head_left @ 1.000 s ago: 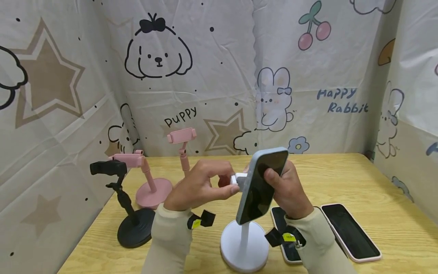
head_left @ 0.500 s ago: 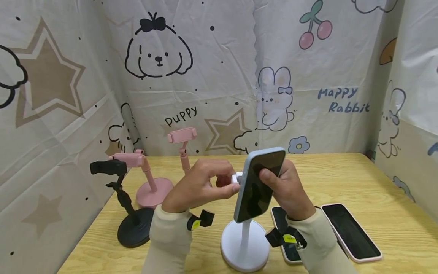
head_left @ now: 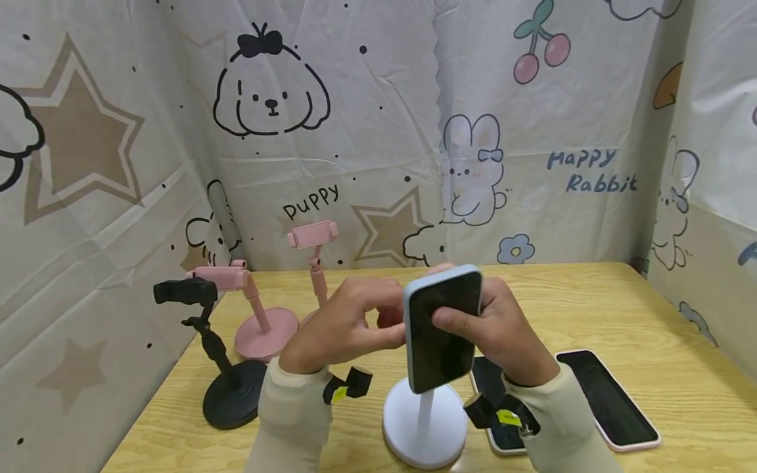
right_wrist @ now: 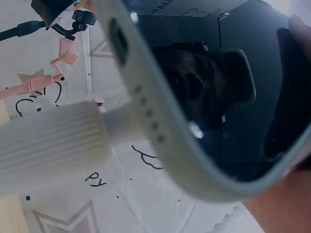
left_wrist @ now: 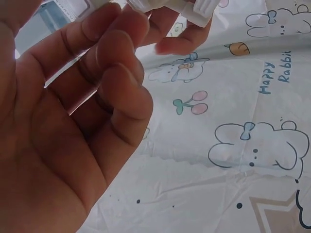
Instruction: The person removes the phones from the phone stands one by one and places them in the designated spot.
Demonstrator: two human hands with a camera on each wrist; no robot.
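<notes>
My right hand [head_left: 503, 328] grips a phone [head_left: 434, 368] in a light blue case, its thumb across the dark screen and its fingers behind. The phone stands nearly upright, slightly tilted, over a white phone stand [head_left: 408, 427]. At the phone's left edge, my left hand [head_left: 349, 322] has its thumb and fingers bent together. In the left wrist view they pinch near the stand's white clamp [left_wrist: 201, 12], which the phone hides in the head view. The right wrist view shows the phone's bottom edge close up, beside the stand's ribbed white stem [right_wrist: 53, 148].
Two pink phone stands [head_left: 266, 328] and a black phone stand [head_left: 233, 394] are at the left of the wooden table [head_left: 591, 309]. Under and beside the right forearm lie a phone [head_left: 503, 433] and another phone [head_left: 615, 401]. A printed cloth [head_left: 378, 131] encloses the back and sides.
The phone has moved left and turned its screen more toward the head camera, covering the white clamp. My right hand moved with it; my left hand has hardly shifted.
</notes>
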